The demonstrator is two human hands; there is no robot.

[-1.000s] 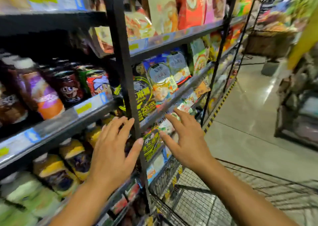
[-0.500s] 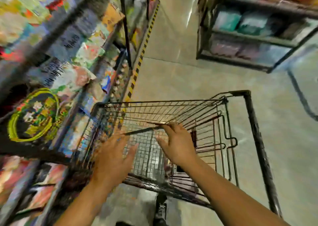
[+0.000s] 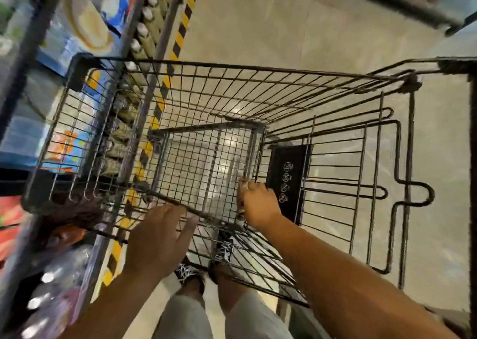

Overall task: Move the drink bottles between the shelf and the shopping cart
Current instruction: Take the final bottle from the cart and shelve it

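Observation:
I look straight down into a black wire shopping cart (image 3: pixel 258 70) whose basket seems empty. My left hand (image 3: pixel 160 240) hovers over its near edge, fingers spread, holding nothing. My right hand (image 3: pixel 258 204) is lower inside the basket, fingers curled beside the inner wire panel (image 3: pixel 206 163). A faint clear upright shape (image 3: pixel 233 176) stands at its fingertips; blur hides whether it is a bottle or a floor reflection. A row of white-capped drink bottles (image 3: pixel 144 29) stands on the low shelf (image 3: pixel 167 16) left of the cart.
Blurred packaged goods (image 3: pixel 85 21) fill the left shelving, which almost touches the cart's left side. Yellow-black tape (image 3: pixel 185 16) marks the floor along it. More blurred bottles (image 3: pixel 54 284) sit at the lower left. My shoes (image 3: pixel 222 248) show under the cart. Another rack (image 3: pixel 413 0) stands far right.
My view has swung from the shelves down into the cart. Both hands have moved from the shelf to the cart; the right one has gone deeper and curled its fingers.

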